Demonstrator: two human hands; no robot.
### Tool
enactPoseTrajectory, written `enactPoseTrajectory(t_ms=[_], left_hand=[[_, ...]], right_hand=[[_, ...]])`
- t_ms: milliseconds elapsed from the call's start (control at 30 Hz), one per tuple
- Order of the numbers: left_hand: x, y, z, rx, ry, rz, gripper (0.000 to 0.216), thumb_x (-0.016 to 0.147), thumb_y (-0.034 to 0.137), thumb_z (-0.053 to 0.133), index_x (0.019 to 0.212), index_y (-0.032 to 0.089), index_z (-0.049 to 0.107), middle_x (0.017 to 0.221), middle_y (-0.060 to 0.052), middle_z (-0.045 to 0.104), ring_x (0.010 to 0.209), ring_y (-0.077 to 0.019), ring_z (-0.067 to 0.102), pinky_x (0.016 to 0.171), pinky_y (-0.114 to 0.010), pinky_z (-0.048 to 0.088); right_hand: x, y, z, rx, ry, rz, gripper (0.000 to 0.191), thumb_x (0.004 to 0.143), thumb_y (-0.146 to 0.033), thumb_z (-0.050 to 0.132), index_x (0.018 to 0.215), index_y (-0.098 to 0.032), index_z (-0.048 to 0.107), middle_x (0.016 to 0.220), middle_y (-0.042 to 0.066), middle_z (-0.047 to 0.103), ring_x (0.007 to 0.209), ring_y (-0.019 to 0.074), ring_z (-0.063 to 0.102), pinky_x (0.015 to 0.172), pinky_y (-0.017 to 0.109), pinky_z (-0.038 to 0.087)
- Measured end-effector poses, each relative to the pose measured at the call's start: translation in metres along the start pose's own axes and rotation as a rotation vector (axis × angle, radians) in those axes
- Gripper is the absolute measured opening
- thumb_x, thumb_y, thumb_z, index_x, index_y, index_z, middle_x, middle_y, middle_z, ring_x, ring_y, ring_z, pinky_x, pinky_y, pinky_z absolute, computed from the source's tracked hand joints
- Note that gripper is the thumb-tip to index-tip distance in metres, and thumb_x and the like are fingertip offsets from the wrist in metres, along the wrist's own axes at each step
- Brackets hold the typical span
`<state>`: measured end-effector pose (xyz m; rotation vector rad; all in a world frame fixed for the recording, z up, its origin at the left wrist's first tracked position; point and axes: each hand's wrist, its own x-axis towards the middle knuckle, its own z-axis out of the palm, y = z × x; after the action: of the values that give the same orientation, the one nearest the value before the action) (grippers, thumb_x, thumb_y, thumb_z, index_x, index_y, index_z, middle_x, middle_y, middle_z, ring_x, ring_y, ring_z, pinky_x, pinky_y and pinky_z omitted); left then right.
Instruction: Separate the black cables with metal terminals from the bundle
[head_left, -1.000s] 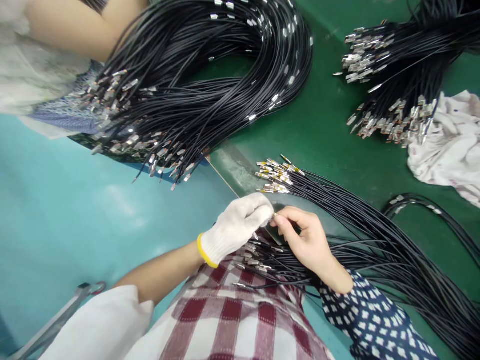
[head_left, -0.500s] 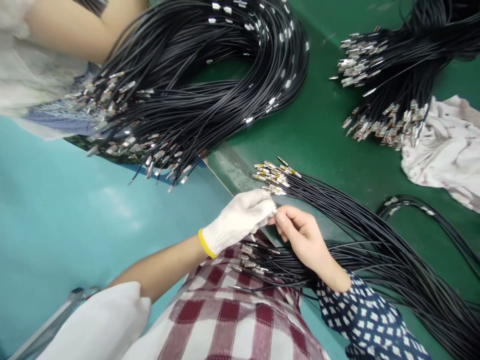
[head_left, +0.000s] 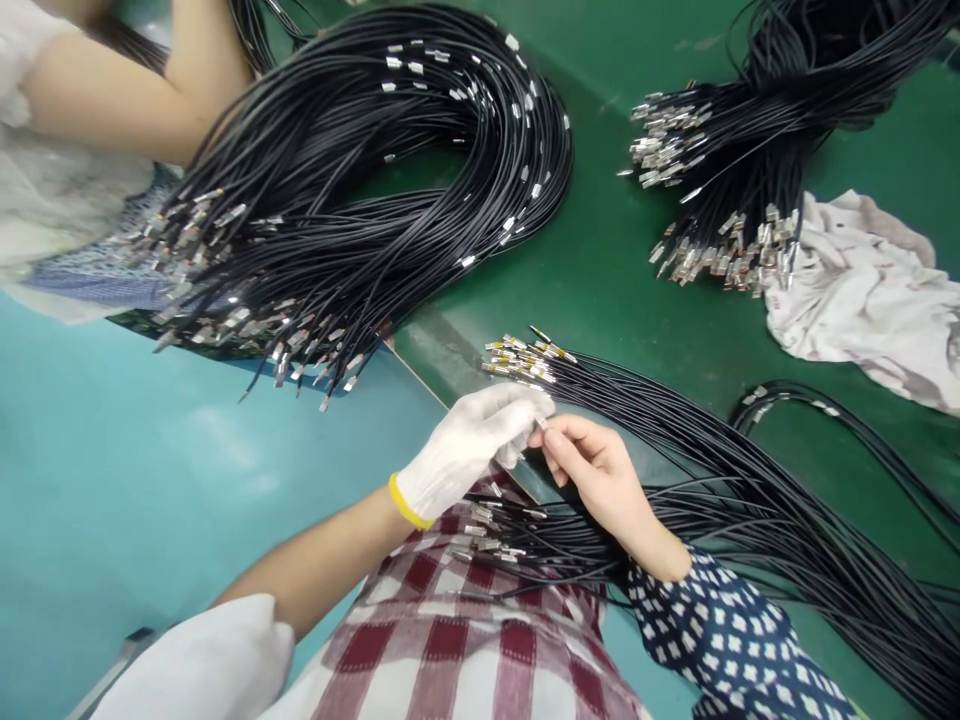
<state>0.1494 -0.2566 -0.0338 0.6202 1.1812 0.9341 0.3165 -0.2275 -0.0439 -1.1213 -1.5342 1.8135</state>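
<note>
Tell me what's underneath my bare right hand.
Black cables run beneath the right hand: their metal tips show to its left, and the cables reappear to its right. The stretch directly under the hand is covered, so how they lie there can't be seen.

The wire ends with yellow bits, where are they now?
In the head view, the yellow-marked wire ends lie near the middle, on the green table, just beyond the gloved left hand and left of the white cloth.

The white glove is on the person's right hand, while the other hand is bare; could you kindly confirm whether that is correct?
Not quite: the head view shows the white glove on the left hand. The other, the right hand, is indeed bare.
</note>
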Motion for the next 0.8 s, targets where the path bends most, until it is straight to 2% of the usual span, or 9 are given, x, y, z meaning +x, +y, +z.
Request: enactPoseTrajectory(t_ms=[200, 300, 367, 433, 567, 800], left_hand=[[0.007, 0.006, 0.003, -0.051, -0.124, -0.088, 0.042, 0.082, 0.05, 0.066, 0.106, 0.016, 0.068, 0.063, 0.003, 0.053, 0.049, -0.0059, 0.044, 0.047, -0.019, 0.037], [0.013, 0.003, 0.006, -0.12, -0.216, -0.112, 0.037, 0.073, 0.05, 0.074, 0.086, 0.017, 0.066, 0.064, 0.003, 0.052, 0.051, -0.0073, 0.047, 0.048, -0.021, 0.04], [0.016, -0.001, 0.007, -0.148, -0.246, -0.107, 0.039, 0.068, 0.052, 0.076, 0.07, 0.017, 0.059, 0.062, 0.002, 0.051, 0.05, -0.0076, 0.047, 0.048, -0.022, 0.04], [0.018, -0.004, 0.007, -0.156, -0.254, -0.132, 0.042, 0.067, 0.054, 0.075, 0.064, 0.018, 0.054, 0.059, 0.002, 0.05, 0.049, -0.0081, 0.046, 0.047, -0.023, 0.04], [0.017, -0.005, 0.007, -0.173, -0.27, -0.228, 0.039, 0.071, 0.053, 0.071, 0.069, 0.018, 0.053, 0.057, 0.002, 0.052, 0.048, -0.0091, 0.048, 0.048, -0.024, 0.04], [0.02, -0.006, 0.006, -0.217, -0.279, -0.236, 0.033, 0.073, 0.049, 0.07, 0.077, 0.017, 0.059, 0.057, 0.002, 0.053, 0.047, -0.0094, 0.049, 0.048, -0.025, 0.04]], right_hand=[[0.001, 0.0, 0.001, -0.046, 0.059, -0.065, 0.041, 0.09, -0.054, 0.06, 0.073, -0.017, 0.069, 0.053, -0.003, 0.047, 0.046, 0.0096, 0.038, 0.045, 0.023, 0.033], [0.001, 0.001, 0.002, -0.049, 0.095, -0.092, 0.041, 0.089, -0.053, 0.061, 0.071, -0.017, 0.069, 0.055, -0.001, 0.052, 0.049, 0.0107, 0.04, 0.046, 0.024, 0.033], [0.001, 0.003, 0.003, -0.062, 0.122, -0.104, 0.041, 0.089, -0.053, 0.062, 0.07, -0.017, 0.069, 0.06, 0.001, 0.058, 0.053, 0.0124, 0.046, 0.049, 0.025, 0.037], [0.0, 0.005, 0.004, -0.075, 0.141, -0.11, 0.04, 0.089, -0.052, 0.062, 0.07, -0.018, 0.069, 0.064, 0.003, 0.063, 0.056, 0.0143, 0.051, 0.052, 0.026, 0.042], [-0.002, 0.01, 0.007, -0.07, 0.171, -0.118, 0.039, 0.09, -0.053, 0.061, 0.074, -0.018, 0.07, 0.065, 0.004, 0.065, 0.058, 0.0157, 0.055, 0.053, 0.027, 0.045], [-0.003, 0.011, 0.009, -0.063, 0.185, -0.102, 0.039, 0.089, -0.054, 0.061, 0.074, -0.018, 0.07, 0.066, 0.004, 0.065, 0.059, 0.0159, 0.055, 0.051, 0.026, 0.044]])
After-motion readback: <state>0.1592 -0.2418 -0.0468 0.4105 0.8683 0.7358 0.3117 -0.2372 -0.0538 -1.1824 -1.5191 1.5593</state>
